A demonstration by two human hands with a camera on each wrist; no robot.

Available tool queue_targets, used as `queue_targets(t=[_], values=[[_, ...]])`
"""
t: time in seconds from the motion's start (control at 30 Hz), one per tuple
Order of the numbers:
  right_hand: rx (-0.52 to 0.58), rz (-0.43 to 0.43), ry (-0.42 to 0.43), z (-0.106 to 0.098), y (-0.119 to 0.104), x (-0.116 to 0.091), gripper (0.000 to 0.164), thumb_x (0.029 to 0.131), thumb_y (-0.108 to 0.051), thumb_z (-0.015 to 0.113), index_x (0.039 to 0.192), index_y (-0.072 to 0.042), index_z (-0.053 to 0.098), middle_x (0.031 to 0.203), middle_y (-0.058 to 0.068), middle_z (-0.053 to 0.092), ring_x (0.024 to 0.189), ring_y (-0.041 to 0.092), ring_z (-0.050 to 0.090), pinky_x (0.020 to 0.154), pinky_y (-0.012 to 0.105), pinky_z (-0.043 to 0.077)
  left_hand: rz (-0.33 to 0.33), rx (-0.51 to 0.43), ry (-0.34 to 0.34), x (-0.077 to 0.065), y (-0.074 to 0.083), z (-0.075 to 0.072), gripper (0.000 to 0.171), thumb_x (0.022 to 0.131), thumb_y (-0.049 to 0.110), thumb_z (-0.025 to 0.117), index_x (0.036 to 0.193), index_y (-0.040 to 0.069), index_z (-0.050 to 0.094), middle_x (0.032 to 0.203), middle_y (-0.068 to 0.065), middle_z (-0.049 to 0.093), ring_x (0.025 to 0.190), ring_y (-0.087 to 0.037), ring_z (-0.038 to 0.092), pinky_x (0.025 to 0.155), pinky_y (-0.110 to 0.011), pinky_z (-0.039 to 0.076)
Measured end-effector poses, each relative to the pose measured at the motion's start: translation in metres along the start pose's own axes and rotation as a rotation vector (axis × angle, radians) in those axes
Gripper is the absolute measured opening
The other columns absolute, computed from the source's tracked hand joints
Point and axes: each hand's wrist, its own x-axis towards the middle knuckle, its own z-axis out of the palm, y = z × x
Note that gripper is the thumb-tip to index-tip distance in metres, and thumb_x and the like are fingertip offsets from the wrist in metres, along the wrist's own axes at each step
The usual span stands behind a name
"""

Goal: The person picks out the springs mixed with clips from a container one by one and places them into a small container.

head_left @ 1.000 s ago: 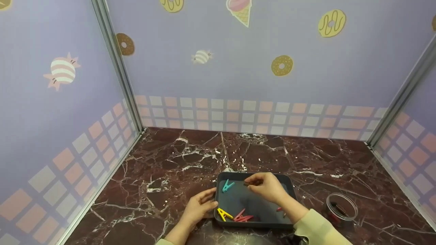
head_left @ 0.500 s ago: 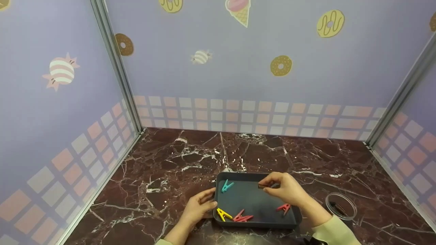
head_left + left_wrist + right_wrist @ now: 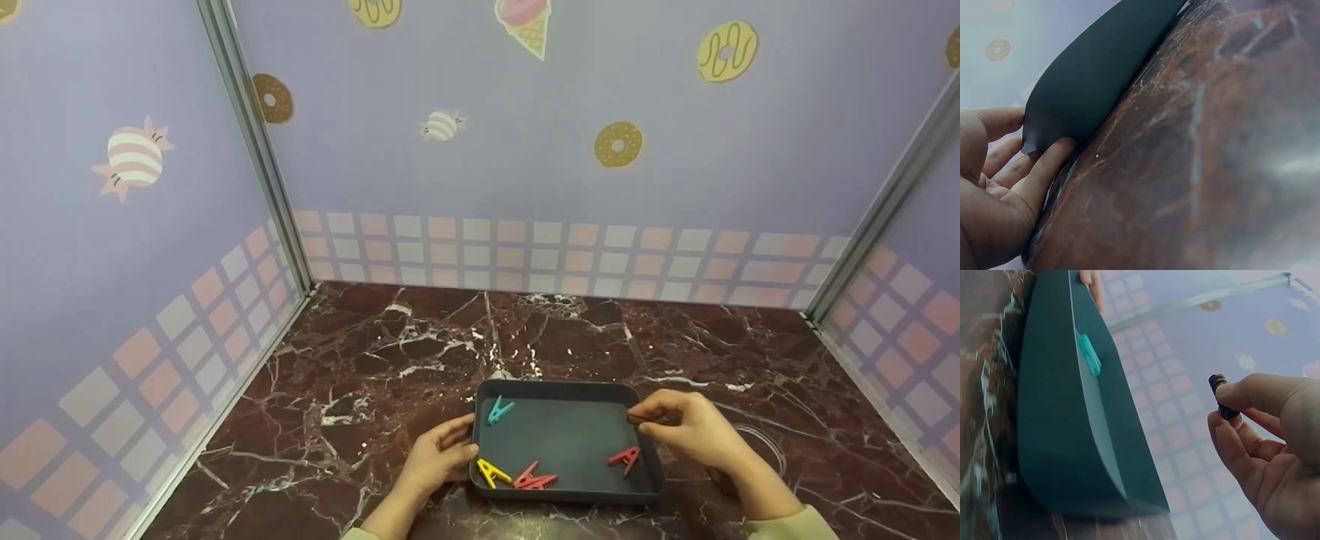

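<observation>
My right hand [image 3: 694, 431] pinches a small dark coil spring [image 3: 1220, 395] between thumb and fingertips, over the right rim of a dark grey tray [image 3: 562, 435]. The left hand [image 3: 439, 457] rests its fingers and thumb against the tray's left outer wall; in the left wrist view the fingers [image 3: 1050, 163] lie fairly straight along it. Inside the tray, a teal clothespin [image 3: 499, 410] lies at the back left and a yellow clothespin [image 3: 493, 472] at the front left. Beside the yellow one are red clothespins [image 3: 532, 480], with another red clothespin [image 3: 624, 457] at the right.
A clear round tub [image 3: 772, 450] stands to the right of the tray, partly hidden behind the right hand and forearm. The dark red marble tabletop [image 3: 360, 390] ends at patterned purple panels [image 3: 525, 180] at the back and both sides.
Holding the spring, my right hand has moved rightward from over the tray's middle to its right rim, uncovering the red clothespin there and covering part of the tub. The left hand stays put.
</observation>
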Motion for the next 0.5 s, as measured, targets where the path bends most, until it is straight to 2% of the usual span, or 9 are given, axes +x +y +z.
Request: queue_targets(t=[0.23,0.37,0.5], values=[[-0.022,0.121,0.029,-0.031,0.014,-0.029,0.019,0.094,-0.014,0.074,0.111,-0.006,0.077,0.104,0.008,0.076,0.085,0.003,0.071,0.068,0.024,0.062,0.018,0.009,0.003,0.001,-0.001,0.0,0.062,0.095,0.008,0.068,0.151,-0.007,0.044,0.152,-0.036,0.045,0.137,-0.047,0.053,0.081,-0.049,0.065],[-0.099,0.165,0.071,-0.047,0.019,-0.044,0.019,0.094,-0.018,0.075,0.112,-0.01,0.077,0.108,0.007,0.077,0.091,-0.005,0.068,0.076,0.018,0.059,0.0,0.009,0.016,0.001,-0.001,0.0,0.062,0.094,0.008,0.069,0.15,-0.006,0.046,0.151,-0.034,0.047,0.136,-0.045,0.055,0.078,-0.046,0.066],[-0.119,0.22,0.085,-0.06,0.026,-0.058,0.021,0.095,-0.017,0.074,0.113,-0.008,0.077,0.112,0.01,0.078,0.095,-0.008,0.068,0.08,0.014,0.057,-0.007,-0.002,0.02,0.0,-0.001,0.001,0.062,0.094,0.008,0.069,0.15,-0.005,0.046,0.152,-0.034,0.047,0.137,-0.045,0.055,0.08,-0.046,0.065]])
